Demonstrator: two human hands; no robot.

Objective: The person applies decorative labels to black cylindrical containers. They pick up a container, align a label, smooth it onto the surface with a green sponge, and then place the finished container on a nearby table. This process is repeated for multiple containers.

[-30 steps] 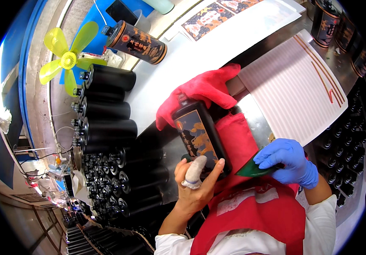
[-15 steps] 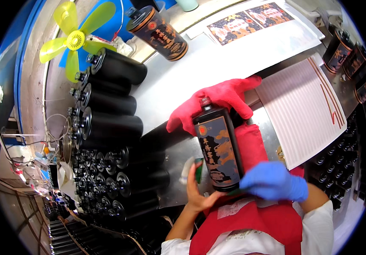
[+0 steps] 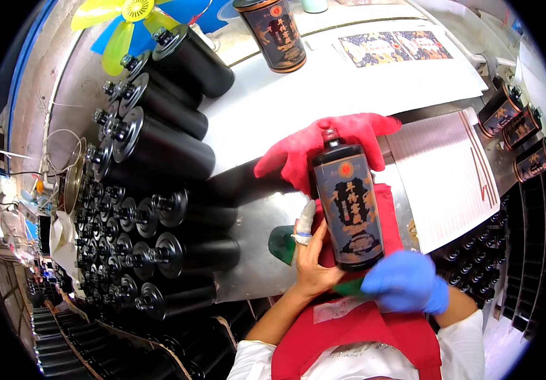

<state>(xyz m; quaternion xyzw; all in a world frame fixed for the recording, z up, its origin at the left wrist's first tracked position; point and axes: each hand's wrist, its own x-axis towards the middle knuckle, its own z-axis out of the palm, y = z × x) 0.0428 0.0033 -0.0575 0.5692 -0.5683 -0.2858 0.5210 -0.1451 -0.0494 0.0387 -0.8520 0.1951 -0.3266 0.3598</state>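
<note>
A black bottle [image 3: 349, 209] with an orange-and-grey patterned label lies tilted over a red cloth [image 3: 295, 158], its neck pointing away from me. My left hand [image 3: 314, 259] is bare except for a whitish wrap on one finger. It grips the bottle's lower left side near the base. My right hand [image 3: 406, 282], in a blue glove, is closed on a flat green scraper [image 3: 352, 286] beside the bottle's base; motion blurs its fingers. Left of my left hand, another flat green piece [image 3: 281, 245] rests on the metal tabletop [image 3: 254, 218].
Plain black bottles [image 3: 165, 145] crowd the left side. A labelled bottle [image 3: 273, 35] stands at the back, near printed decal sheets [image 3: 393, 48]. A striped paper sheet [image 3: 444, 177] lies to the right, with several labelled bottles [image 3: 500, 113] beyond. A yellow-green fan [image 3: 137, 9] is at the far left.
The bottle has turned so its label faces up toward me more squarely. The whole view has shifted. More of the green scraper shows at my right hand, which stays by the base.
</note>
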